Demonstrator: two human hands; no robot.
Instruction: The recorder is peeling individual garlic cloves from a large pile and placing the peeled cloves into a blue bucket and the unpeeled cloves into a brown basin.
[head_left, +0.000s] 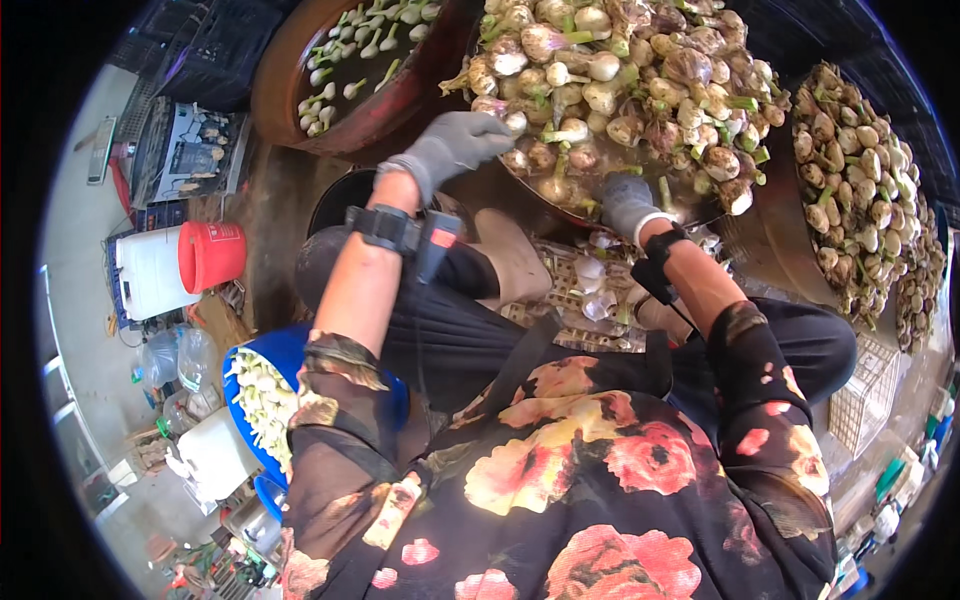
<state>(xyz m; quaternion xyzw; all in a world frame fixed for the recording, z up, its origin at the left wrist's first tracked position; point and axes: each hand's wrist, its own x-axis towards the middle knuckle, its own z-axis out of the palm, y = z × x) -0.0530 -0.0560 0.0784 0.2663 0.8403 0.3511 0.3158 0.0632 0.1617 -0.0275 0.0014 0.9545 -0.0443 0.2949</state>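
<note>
My left hand (459, 148), in a grey glove, is at the left rim of a round tub heaped with garlic bulbs (645, 82). Its fingertips touch or nearly touch a whitish bulb; whether they grip it cannot be told. My right hand (628, 201), gloved in grey with a white cuff, reaches over the tub's near edge among the wet bulbs; its fingers are partly hidden. At the upper left, peeled white garlic bulbs (390, 37) float in water in a large reddish-brown tub (281, 90).
Papery skins (589, 274) lie on a plastic grate by my boots. More garlic bulbs (862, 187) are piled at the right. A blue bucket (277, 349) of peeled garlic, a red bucket (212, 256) and a white container (150, 274) stand at left. A white crate (862, 394) is at right.
</note>
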